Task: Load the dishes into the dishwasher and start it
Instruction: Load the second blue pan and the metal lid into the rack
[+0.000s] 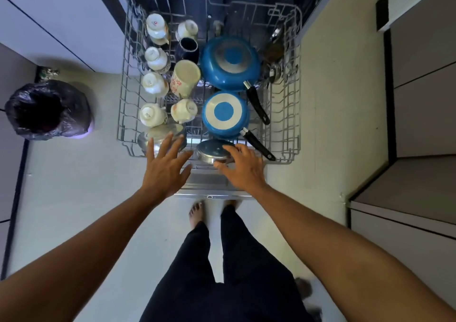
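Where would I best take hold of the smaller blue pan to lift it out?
Probably by its black handle, coming from the near right. The smaller blue pan lies upside down, its smooth bottom offering no grip, while the handle juts free toward the front right corner of the rack.

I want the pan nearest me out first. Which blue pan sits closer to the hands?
The smaller blue pan, with the white-ringed base, just beyond the right hand; the larger blue pan lies farther back in the rack.
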The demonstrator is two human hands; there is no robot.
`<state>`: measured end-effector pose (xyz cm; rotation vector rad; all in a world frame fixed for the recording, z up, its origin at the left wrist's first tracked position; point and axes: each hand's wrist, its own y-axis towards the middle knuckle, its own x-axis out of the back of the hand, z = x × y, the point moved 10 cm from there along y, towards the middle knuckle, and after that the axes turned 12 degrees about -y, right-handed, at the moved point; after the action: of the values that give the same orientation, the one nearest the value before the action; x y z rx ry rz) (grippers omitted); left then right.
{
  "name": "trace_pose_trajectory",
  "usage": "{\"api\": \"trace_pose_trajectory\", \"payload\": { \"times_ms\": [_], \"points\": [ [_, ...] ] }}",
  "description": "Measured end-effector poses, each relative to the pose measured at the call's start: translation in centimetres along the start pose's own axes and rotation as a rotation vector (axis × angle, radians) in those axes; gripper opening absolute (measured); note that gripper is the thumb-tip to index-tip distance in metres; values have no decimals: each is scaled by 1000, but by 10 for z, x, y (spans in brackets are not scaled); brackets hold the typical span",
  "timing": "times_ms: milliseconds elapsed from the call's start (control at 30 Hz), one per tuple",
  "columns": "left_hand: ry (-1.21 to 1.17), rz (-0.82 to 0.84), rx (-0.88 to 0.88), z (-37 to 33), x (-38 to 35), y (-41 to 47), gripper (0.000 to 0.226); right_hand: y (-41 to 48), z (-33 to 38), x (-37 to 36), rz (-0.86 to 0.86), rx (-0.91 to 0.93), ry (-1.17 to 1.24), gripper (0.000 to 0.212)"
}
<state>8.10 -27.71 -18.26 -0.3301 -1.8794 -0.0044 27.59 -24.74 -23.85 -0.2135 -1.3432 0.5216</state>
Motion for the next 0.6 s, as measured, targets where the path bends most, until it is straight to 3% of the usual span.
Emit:
{"api": "trace_pose_trajectory", "payload": {
  "times_ms": [167, 400, 600],
  "points": [
    [5, 6, -53, -2, -14, 2, 39, -1, 2, -6, -63, -32, -51, 75],
    [128, 79, -78, -2, -46, -24, 75, -24, -9, -2, -289, -24, -82, 83],
    [84, 64, -9, 3, -71, -38, 91, -49, -13, -36, -258, -137, -278, 88]
  ]
}}
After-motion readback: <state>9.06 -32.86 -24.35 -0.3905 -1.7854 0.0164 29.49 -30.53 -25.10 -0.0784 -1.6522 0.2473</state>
